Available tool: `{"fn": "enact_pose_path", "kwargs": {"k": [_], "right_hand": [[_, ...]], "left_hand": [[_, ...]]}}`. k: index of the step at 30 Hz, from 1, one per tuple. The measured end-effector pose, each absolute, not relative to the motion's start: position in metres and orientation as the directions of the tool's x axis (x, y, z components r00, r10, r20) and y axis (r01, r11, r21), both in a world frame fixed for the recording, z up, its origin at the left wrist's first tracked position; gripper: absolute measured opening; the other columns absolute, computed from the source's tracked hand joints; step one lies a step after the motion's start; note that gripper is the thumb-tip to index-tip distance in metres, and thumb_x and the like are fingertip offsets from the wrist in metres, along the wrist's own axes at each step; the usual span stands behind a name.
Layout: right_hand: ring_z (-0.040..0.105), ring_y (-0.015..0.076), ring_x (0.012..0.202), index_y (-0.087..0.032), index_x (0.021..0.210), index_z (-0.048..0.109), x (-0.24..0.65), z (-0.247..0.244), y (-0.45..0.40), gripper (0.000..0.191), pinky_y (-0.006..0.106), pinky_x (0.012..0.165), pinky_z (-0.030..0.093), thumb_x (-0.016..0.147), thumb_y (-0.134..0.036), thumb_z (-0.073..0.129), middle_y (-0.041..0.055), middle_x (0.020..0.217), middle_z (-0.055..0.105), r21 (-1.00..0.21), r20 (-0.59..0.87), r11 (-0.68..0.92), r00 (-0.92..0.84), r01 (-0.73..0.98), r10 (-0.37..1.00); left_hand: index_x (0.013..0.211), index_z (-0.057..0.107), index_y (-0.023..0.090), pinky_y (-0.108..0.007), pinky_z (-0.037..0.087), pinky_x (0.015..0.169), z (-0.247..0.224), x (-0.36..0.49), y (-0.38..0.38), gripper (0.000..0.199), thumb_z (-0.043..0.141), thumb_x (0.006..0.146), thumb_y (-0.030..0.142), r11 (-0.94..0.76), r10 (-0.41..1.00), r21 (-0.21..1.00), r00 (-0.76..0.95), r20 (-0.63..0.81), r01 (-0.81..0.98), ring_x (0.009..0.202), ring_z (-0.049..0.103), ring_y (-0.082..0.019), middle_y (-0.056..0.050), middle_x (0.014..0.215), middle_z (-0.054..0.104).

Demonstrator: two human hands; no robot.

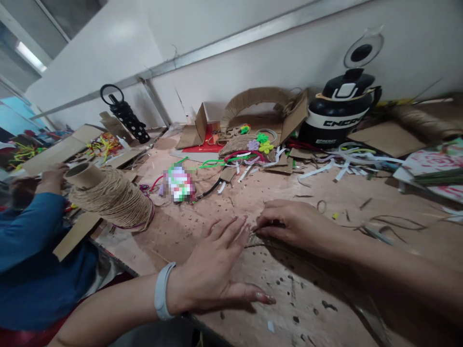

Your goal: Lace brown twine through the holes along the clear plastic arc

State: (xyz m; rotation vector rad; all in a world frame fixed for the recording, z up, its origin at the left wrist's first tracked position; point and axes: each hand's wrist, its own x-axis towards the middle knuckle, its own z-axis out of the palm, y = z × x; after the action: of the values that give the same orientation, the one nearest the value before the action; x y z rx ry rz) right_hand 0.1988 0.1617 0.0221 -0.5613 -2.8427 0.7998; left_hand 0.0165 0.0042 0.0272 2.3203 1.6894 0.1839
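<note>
My left hand point(213, 262), with a pale band point(164, 290) at its wrist, is spread low over the wooden tabletop point(267, 274), fingers and thumb apart. Close to its fingertips, my right hand point(300, 224) is closed in a pinch at the table surface. Whatever lies in the pinch is too small and hidden to name. A shiny patch point(258, 239) shows on the wood under the right fingertips. Left of my hands stands a tilted-looking cone of jute twine point(112, 197). Beyond them sits a blurred-out item point(179, 184) with a black strap point(210, 189).
At the back are a twine-wrapped arch point(258, 99), pipe-cleaner flowers point(260, 141), paper strips point(318, 169) and a large black-and-white jug point(336, 113). A black bottle point(128, 118) stands back left. Scissors point(378, 234) lie right. Another person's blue sleeve point(32, 231) is at left.
</note>
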Motion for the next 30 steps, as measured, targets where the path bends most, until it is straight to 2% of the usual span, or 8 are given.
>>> {"fn": "enact_pose_path", "kwargs": {"k": [11, 19, 25, 30], "right_hand": [[0.062, 0.0182, 0.078, -0.021, 0.088, 0.074, 0.198, 0.013, 0.163, 0.012, 0.028, 0.069, 0.044, 0.089, -0.028, 0.065, 0.0042, 0.084, 0.067, -0.525, 0.084, 0.806, -0.926, 0.273, 0.369], [0.062, 0.0190, 0.080, -0.018, 0.087, 0.073, 0.196, 0.011, 0.162, 0.014, 0.028, 0.071, 0.044, 0.090, -0.028, 0.065, 0.0059, 0.085, 0.066, -0.513, 0.101, 0.810, -0.917, 0.283, 0.385], [0.062, 0.0201, 0.082, -0.017, 0.088, 0.072, 0.197, 0.007, 0.161, 0.016, 0.029, 0.072, 0.045, 0.091, -0.030, 0.063, 0.0066, 0.086, 0.065, -0.478, 0.096, 0.824, -0.914, 0.304, 0.393], [0.062, 0.0203, 0.082, -0.017, 0.088, 0.072, 0.196, 0.005, 0.161, 0.018, 0.029, 0.071, 0.044, 0.093, -0.031, 0.061, 0.0068, 0.087, 0.065, -0.464, 0.099, 0.831, -0.915, 0.306, 0.392]], "left_hand": [[0.151, 0.034, 0.013, -0.052, 0.022, 0.117, 0.020, 0.015, 0.006, 0.097, 0.033, 0.084, 0.083, -0.293, 0.941, 0.330, 0.331, -0.066, 0.897, 0.142, 0.031, -0.034, -0.017, 0.155, 0.035], [0.150, 0.035, 0.010, -0.055, 0.027, 0.114, 0.017, 0.014, 0.008, 0.097, 0.027, 0.086, 0.082, -0.328, 0.933, 0.297, 0.358, -0.049, 0.897, 0.140, 0.032, -0.036, -0.019, 0.154, 0.036], [0.152, 0.029, 0.012, -0.056, 0.029, 0.113, 0.013, 0.015, 0.005, 0.093, 0.032, 0.088, 0.079, -0.347, 0.931, 0.277, 0.364, -0.010, 0.896, 0.141, 0.031, -0.035, -0.019, 0.154, 0.036], [0.152, 0.030, 0.010, -0.054, 0.027, 0.115, 0.007, 0.018, 0.003, 0.098, 0.032, 0.085, 0.082, -0.340, 0.935, 0.253, 0.354, -0.013, 0.906, 0.142, 0.031, -0.034, -0.019, 0.155, 0.035]]}}
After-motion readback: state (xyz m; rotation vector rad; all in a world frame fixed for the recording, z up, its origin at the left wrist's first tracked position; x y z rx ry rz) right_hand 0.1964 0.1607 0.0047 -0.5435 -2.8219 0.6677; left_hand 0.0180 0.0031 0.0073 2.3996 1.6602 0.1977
